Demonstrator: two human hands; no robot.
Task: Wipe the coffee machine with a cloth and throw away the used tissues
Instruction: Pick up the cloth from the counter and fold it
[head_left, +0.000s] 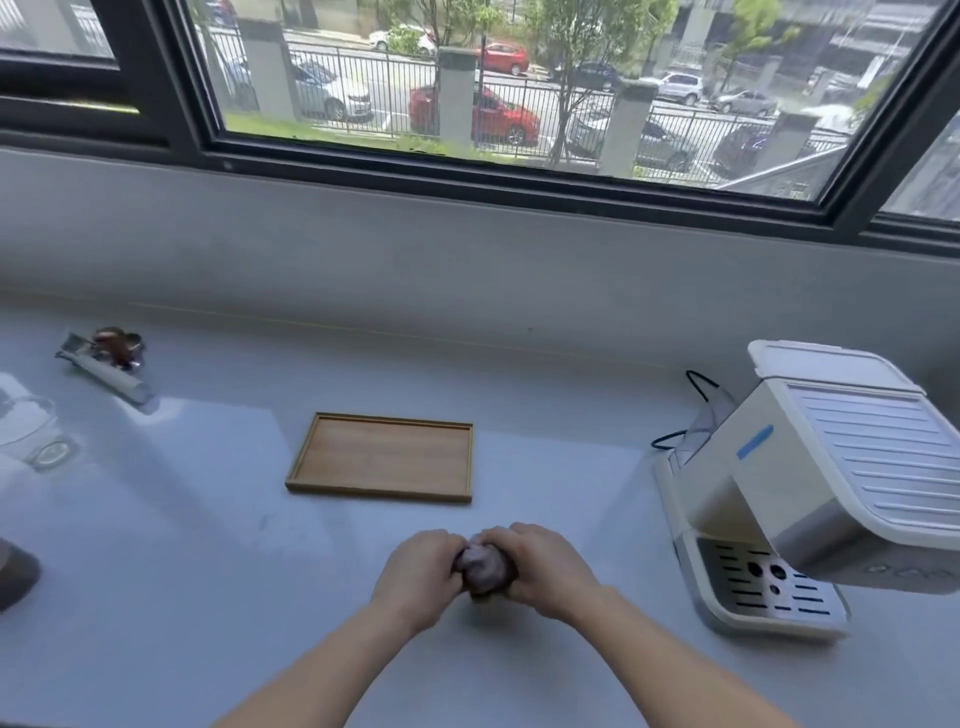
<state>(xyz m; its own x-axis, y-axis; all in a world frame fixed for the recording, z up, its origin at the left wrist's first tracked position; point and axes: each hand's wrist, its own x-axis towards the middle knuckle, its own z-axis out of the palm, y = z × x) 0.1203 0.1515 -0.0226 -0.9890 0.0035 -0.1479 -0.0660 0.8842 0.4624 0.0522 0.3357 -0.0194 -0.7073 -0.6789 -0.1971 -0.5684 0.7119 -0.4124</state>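
Lower centre of frame: left hand (421, 579) and right hand (545, 569) both clamp their grip on one balled-up purplish cloth (483, 569) just above the pale worktop (208, 545). White coffee machine (810, 488) stands at right edge, well apart. Empty wooden tray (382, 457) sits beyond the hands, mid-frame.

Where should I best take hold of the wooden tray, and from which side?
Probably by the tray's two short ends, one hand on each, coming from above. It lies flat and empty on the counter, with a thin raised rim all round and free space on every side. Both hands are now closed on the cloth.
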